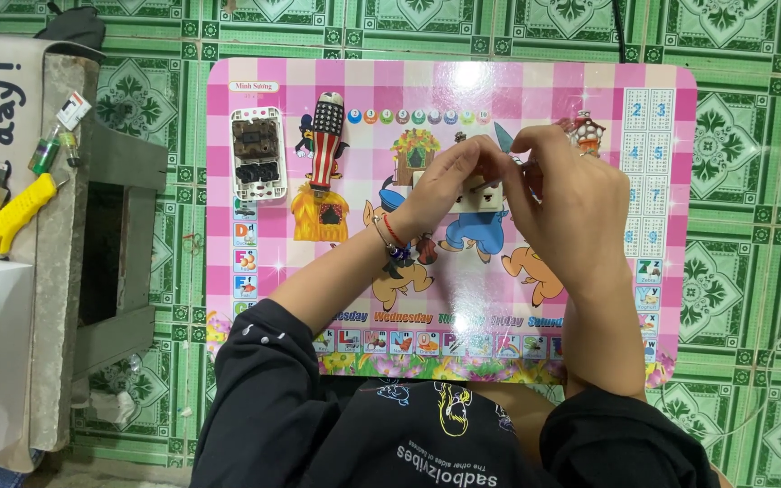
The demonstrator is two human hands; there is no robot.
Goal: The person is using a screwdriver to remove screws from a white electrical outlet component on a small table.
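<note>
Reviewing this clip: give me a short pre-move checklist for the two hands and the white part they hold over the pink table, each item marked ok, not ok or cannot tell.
1. Both hands on the part: left hand and right hand grip the small white part together. ok.
2. Part held above the pink table, not hanging past its edge. ok.
3. Working face of the part in view: mostly covered by fingers. cannot tell.
4. Screwdriver with striped handle lies within reach on the table, untouched. ok.
5. White switch unit lies flat near the table's left edge, apart from both hands. ok.
6. Whether a tool is in the right hand: hidden. cannot tell.
</note>
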